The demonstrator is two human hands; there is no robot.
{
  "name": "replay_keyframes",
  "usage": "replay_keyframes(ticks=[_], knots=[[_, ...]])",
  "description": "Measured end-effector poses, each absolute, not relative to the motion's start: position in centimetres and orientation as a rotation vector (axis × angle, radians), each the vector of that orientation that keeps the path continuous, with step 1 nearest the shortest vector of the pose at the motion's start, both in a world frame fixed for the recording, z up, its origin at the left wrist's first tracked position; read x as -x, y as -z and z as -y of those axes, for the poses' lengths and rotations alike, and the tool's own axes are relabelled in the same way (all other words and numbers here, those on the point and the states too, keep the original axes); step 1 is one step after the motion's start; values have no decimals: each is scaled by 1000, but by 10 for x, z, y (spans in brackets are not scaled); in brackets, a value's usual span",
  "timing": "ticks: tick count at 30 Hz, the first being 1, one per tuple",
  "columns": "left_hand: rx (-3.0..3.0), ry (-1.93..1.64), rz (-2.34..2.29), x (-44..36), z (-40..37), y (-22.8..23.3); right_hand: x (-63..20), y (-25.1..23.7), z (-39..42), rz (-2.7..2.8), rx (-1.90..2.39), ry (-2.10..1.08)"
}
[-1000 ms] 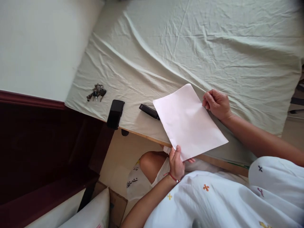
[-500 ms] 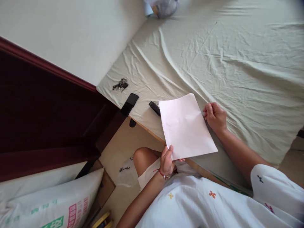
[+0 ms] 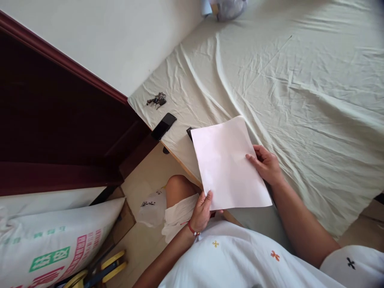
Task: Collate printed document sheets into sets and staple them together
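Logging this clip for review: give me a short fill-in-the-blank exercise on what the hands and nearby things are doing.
1. Both hands hold a blank sheet of ____.
2. The left hand grips the sheet's near ____.
3. The bunch of keys lies on the ____-covered surface.
4. The black phone lies between the keys and the ____.

Missing words: paper; corner; cloth; sheet

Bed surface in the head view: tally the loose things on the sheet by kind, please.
Sheet of paper, held by left hand and right hand: 1
Bunch of keys: 1
Black phone at the edge: 1
Black item, mostly hidden by the paper: 1
Grey bundle at the far end: 1
Total: 5
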State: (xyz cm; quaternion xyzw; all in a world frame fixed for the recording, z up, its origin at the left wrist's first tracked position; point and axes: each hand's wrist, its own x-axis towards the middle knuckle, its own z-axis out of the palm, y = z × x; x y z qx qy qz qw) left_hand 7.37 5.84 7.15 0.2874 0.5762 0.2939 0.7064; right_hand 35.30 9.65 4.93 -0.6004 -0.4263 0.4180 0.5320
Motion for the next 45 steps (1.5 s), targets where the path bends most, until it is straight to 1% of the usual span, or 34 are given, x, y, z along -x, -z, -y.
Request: replay_keyframes(ticks=[6, 10, 13, 18, 22, 26, 30, 33, 36, 40, 42, 45], knots=[[-812, -592, -1211, -65, -63, -76, -357, -50, -96, 886, 1378, -1087], [-605, -704, -1163, -73, -78, -86, -359, -61, -94, 671, 1294, -1266], [-410, -789, -1137, -82, -92, -90, -358, -78, -89, 573, 1326, -1391], [-295, -711, -1146, -92, -102, -95, -361, -101, -67, 541, 1354, -1465], [-475, -698, -1114, -97, -102, -98, -380, -100, -54, 634, 1346, -1469], [-750, -739, -1094, -96, -109, -95, -400, -91, -66, 755, 1289, -1425], [-852, -789, -1139, -92, -117, -84, -406, -84, -104, 834, 1232, -1429], [-918, -835, -1225, -88, -122, -73, -404, -75, -136, 970, 1288, -1364], [-988, -905, -1301, -85, -126, -60, -402, -65, -159, 1175, 1421, -1209], [-1035, -952, -1314, -82, -132, -44, -404, -52, -168, 1386, 1606, -853], [-1027, -984, -1332, -82, -134, -39, -408, -45, -168, 1307, 1593, -781], [-965, -1044, -1349, -82, -134, -36, -416, -40, -171, 953, 1392, -960]])
